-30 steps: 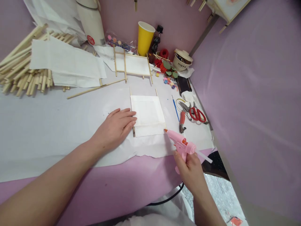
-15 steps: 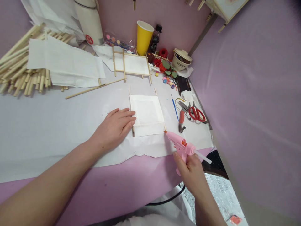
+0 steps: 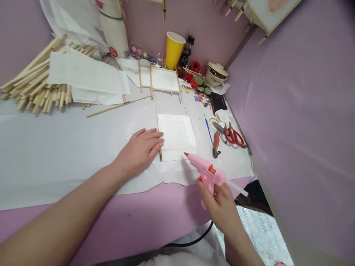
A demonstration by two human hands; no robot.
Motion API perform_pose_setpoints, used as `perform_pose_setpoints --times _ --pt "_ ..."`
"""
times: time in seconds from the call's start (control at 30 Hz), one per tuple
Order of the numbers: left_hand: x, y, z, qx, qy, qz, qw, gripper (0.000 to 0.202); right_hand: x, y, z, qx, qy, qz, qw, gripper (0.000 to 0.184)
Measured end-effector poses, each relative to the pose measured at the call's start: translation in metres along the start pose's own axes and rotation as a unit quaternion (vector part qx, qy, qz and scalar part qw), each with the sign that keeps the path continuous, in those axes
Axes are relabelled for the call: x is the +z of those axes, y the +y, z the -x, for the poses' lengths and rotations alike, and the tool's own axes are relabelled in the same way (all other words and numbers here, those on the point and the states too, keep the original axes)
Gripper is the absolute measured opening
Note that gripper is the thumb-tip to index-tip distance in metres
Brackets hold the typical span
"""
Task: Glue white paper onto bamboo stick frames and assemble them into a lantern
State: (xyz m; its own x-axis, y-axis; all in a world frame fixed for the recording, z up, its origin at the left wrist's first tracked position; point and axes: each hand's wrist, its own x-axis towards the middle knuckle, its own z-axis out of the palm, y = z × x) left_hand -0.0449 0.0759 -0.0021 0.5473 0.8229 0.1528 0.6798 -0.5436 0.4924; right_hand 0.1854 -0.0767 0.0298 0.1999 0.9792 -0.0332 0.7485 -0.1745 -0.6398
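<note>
A white paper panel on thin wooden sticks (image 3: 177, 135) lies flat on the white-covered table (image 3: 91, 147). My left hand (image 3: 145, 147) rests palm down at the panel's left edge, fingers stretched out and fingertips on the paper. My right hand (image 3: 219, 199) is wrapped round the handle of a pink hot glue gun (image 3: 206, 170). A clear glue stick (image 3: 237, 187) sticks out of the gun's back. The orange nozzle points left over the panel's near edge; whether it touches the paper I cannot tell.
Wooden sticks (image 3: 36, 85) lie piled at the left under white paper sheets (image 3: 94, 81). Behind the panel stands a stick frame (image 3: 165, 80), with a yellow cup (image 3: 174, 50) behind it. Pruning shears (image 3: 216, 142) and red-handled scissors (image 3: 234, 137) lie at the right, beside a blue brush (image 3: 208, 129).
The glue gun's nozzle has moved left from the panel's near right corner along its near edge. My left hand stays on the panel. The view has shifted slightly.
</note>
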Motion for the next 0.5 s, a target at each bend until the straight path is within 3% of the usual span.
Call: perform_pose_setpoints --times 0.2,0.5 --pt "-0.001 0.001 0.001 0.001 0.002 0.007 1.000 0.043 0.020 -0.016 -0.009 -0.017 -0.072 -0.032 0.997 0.034" --pt "0.001 0.000 0.000 0.003 0.008 0.006 1.000 0.042 0.025 -0.015 -0.012 -0.037 -0.076 -0.020 0.996 0.035"
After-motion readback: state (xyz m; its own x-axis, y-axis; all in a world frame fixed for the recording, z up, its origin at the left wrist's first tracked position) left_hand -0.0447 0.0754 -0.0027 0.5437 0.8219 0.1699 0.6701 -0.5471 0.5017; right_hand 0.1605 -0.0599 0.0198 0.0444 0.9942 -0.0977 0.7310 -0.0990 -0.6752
